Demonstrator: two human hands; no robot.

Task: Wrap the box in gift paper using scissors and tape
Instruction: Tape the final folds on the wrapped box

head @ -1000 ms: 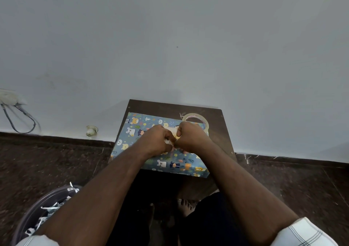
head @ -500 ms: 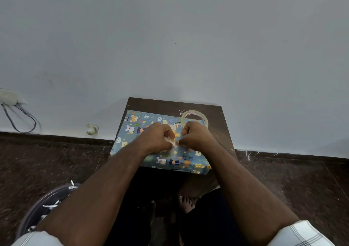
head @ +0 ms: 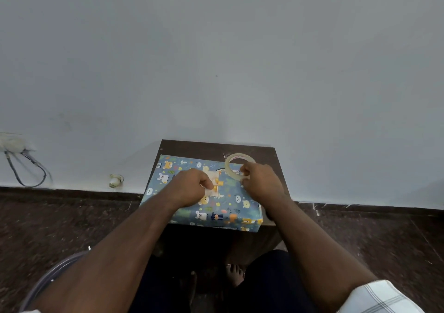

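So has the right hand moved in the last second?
Yes. The right hand left the other hand at the paper seam and went right, to the clear tape roll on the dark wooden table.

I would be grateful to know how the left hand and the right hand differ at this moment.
The left hand rests mid-top on the wrapped box, fingers curled, pinching the pale paper flap; the right hand sits further back and right, at the box's far edge, pinching the tape roll. The left presses down; the right holds a tool. Both are bare and over the small dark table.
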